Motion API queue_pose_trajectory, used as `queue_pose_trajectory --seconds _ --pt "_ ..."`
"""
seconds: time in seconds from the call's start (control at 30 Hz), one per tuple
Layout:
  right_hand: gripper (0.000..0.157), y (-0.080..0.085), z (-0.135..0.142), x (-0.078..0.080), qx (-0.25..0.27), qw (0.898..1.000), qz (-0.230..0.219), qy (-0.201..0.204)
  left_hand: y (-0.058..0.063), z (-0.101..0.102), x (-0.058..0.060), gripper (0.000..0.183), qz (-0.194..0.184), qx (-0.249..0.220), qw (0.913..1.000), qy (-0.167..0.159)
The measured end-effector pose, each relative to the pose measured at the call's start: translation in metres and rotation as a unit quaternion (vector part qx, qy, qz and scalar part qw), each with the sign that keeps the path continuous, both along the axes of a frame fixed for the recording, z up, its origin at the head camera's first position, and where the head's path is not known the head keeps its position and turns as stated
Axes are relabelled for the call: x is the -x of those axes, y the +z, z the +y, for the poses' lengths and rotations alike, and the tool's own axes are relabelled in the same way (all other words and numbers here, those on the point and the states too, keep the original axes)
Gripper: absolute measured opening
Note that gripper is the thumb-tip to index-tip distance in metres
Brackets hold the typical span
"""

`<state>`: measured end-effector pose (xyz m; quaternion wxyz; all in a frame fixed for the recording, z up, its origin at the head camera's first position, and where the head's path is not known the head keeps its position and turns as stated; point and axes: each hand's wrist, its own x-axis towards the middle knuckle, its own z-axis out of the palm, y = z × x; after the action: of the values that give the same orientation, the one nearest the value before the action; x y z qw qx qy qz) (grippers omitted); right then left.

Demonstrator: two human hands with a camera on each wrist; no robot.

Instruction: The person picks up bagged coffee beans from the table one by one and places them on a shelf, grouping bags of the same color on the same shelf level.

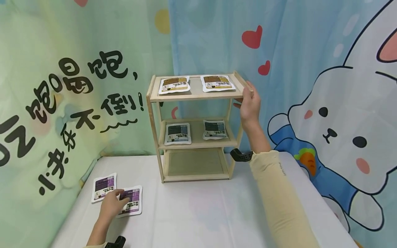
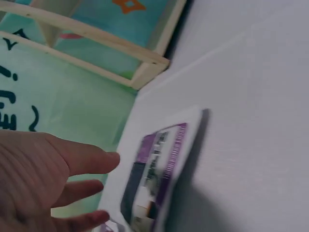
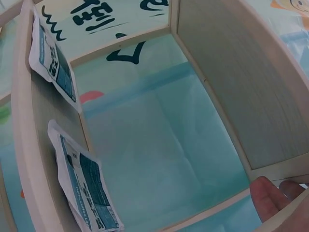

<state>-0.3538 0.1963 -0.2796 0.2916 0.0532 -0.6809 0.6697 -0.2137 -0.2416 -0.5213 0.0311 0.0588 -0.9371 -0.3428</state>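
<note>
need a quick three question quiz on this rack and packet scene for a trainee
1. True or false: the right hand grips the bottom tier of the wooden rack.
2. How many packets lie on the middle tier?
3. Which colour marks the packet nearest the left hand? a) orange b) purple c) green

Key:
1. False; it holds the top tier.
2. Two.
3. b

- Head view is bright and even around the wooden shelf (image 1: 197,132).
- Both wrist views are dimmer.
- In left wrist view, the purple packet (image 2: 159,164), in front of the shelf, looks blurred, beside soft shadow (image 2: 194,205).
</note>
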Motion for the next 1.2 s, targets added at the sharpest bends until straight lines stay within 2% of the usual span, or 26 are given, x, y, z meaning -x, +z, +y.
queue_pose_trajectory --seconds 0.2,0.33,0.43,0.57,0.77,0.87,1.0,1.2 --pt "0.052 -0.005 0.002 0.0 0.003 1.0 0.018 0.0 -0.011 0.009 -0.011 0.065 -0.02 0.06 0.9972 0.04" --pt "0.052 -0.001 0.002 0.002 0.005 1.0 0.03 -0.006 -0.013 0.013 -0.009 0.077 -0.022 0.063 0.9957 0.065" --pt "0.051 -0.001 0.001 0.001 0.007 1.0 0.025 -0.014 -0.015 0.012 -0.009 0.078 -0.007 0.055 0.9961 0.069" --pt "0.05 -0.003 -0.001 0.0 0.005 1.0 0.015 -0.015 -0.017 0.009 -0.009 0.072 0.016 0.017 0.997 0.074" --pt "0.051 -0.002 -0.001 -0.002 -0.002 1.0 0.012 -0.014 -0.023 0.01 -0.005 0.052 0.001 -0.086 0.992 0.092" --pt "0.049 -0.003 -0.003 -0.003 -0.001 1.0 0.021 -0.006 -0.028 0.011 -0.005 0.039 0.01 -0.103 0.9868 0.125" --pt "0.045 -0.004 -0.005 -0.004 0.003 1.0 0.027 -0.005 -0.033 0.016 -0.006 0.034 0.043 -0.102 0.9798 0.167" --pt "0.045 -0.002 0.0 -0.005 -0.002 1.0 0.019 -0.017 -0.037 0.034 -0.004 0.037 0.075 -0.145 0.9713 0.173"
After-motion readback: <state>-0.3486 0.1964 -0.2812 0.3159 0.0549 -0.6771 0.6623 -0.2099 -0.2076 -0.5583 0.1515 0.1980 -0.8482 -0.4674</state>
